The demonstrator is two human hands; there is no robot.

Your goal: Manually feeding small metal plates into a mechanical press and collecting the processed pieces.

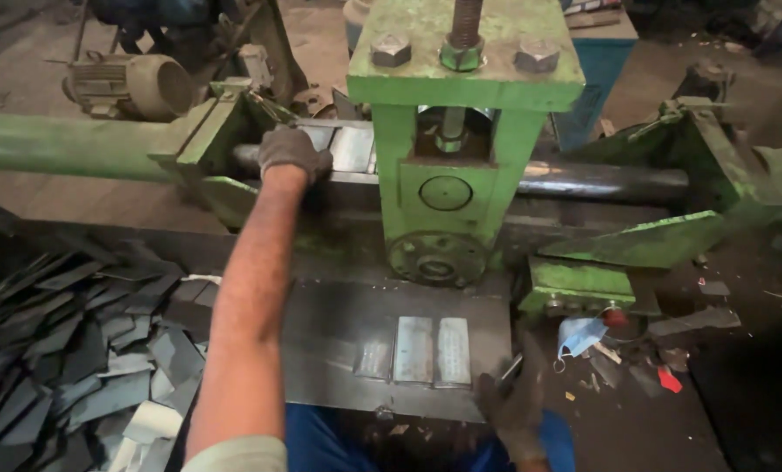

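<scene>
My left hand, in a dark work glove, reaches forward and rests on a flat grey metal piece lying on the roller bar of a green machine. My right hand, also gloved, sits low at the near edge of a dark steel plate and grips a thin metal piece at its corner. Three short shiny metal strips lie side by side on that plate, just left of my right hand.
A heap of dark cut metal sheets fills the lower left. A long green beam and an electric motor lie at the left rear. A steel roller runs right. A blue face mask and scraps lie at right.
</scene>
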